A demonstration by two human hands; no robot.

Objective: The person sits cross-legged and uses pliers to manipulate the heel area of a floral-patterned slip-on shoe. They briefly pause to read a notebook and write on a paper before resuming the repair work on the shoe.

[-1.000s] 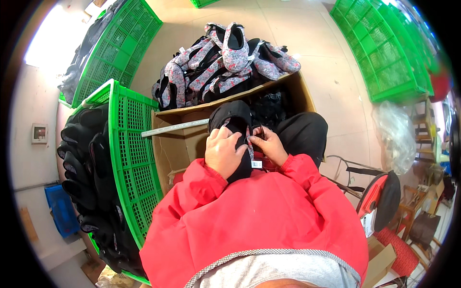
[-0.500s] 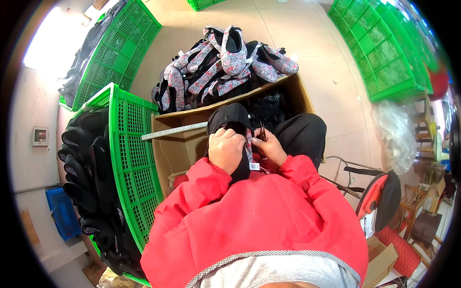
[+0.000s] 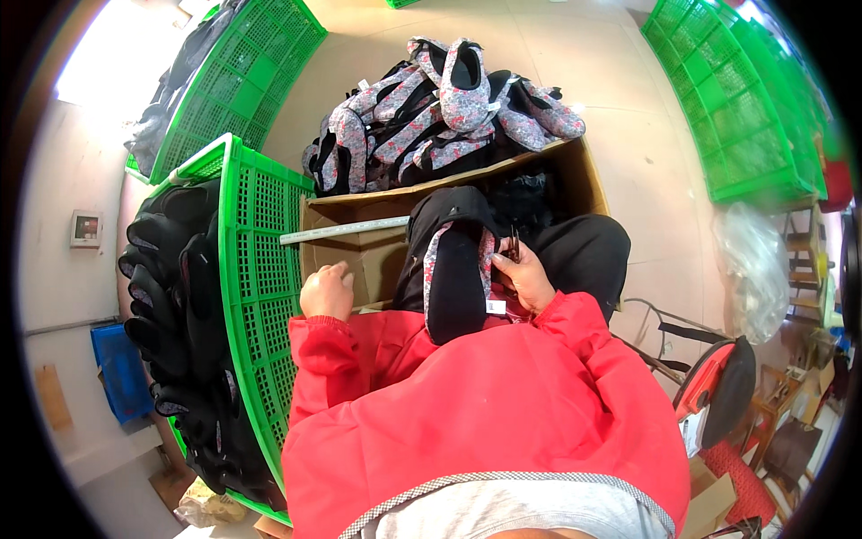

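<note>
A slipper with a black sole and floral trim lies on my lap, sole up, with a small white tag at its right edge. My right hand is closed on small dark snips beside the slipper's right edge; whether its fingers also pinch the slipper is hard to see. Apart from the slipper, my left hand hovers near the green crate, fingers loosely bent and nothing visible in them.
An open cardboard box stands before me, a pale bar across it. Beyond it is a pile of floral slippers. At left, a green crate holds black slippers. More green crates stand at far right and far left.
My left hand has let go of the slipper and moved left toward the crate. The slipper now shows its black sole. My right hand stays beside it with the snips.
</note>
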